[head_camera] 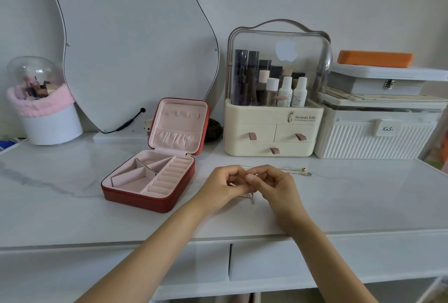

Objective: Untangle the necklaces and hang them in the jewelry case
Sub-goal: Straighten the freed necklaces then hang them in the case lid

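Two hands meet over the white table. The left hand and the right hand both pinch the tangled necklaces with curled fingers, just right of the red jewelry case. Thin chains trail off to the right, ending in small beads. The jewelry case lies open with pink, bare compartments. Behind it leans a wavy mirror. Right of the case stands a cream makeup box with bottles inside.
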